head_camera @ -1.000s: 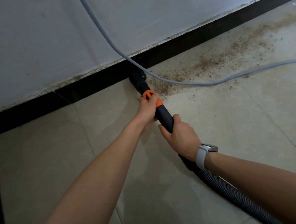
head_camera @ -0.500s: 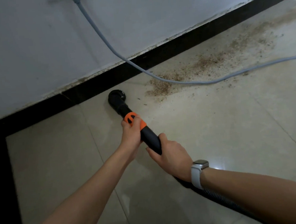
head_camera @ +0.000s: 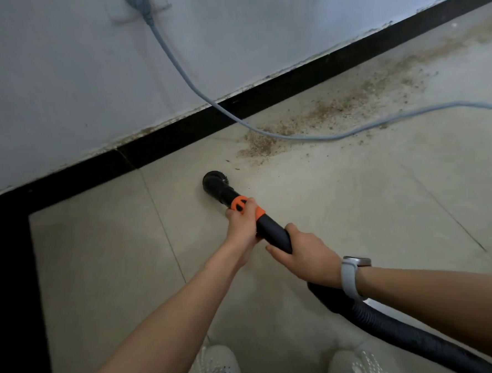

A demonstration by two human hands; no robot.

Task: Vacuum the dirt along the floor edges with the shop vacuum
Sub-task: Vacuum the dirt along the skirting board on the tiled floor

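The nozzle [head_camera: 214,182] has pulled back from the baseboard [head_camera: 277,98] over the last second: it was tucked against the black strip under the cord [head_camera: 192,85], and now sits out on the tile near the middle of the frame, clear of the wall and just left of the dirt [head_camera: 335,111]. That reads as the back-stroke of a pass. The floor left of the nozzle looks clean, while the brown trail from centre to upper right is untouched, so most of the edge work remains. The grey cord lies straight across that trail and could be caught by the next push. Both arms reach forward from the bottom of the frame. The left hand [head_camera: 241,224] is wrapped round the wand [head_camera: 270,228] at its orange collar [head_camera: 241,205]; the right hand [head_camera: 306,251], with a watch [head_camera: 352,275] on the wrist, grips the wand just behind it, where the hose [head_camera: 391,327] trails off to the lower right. The hands sit close together, both clamped on the wand.
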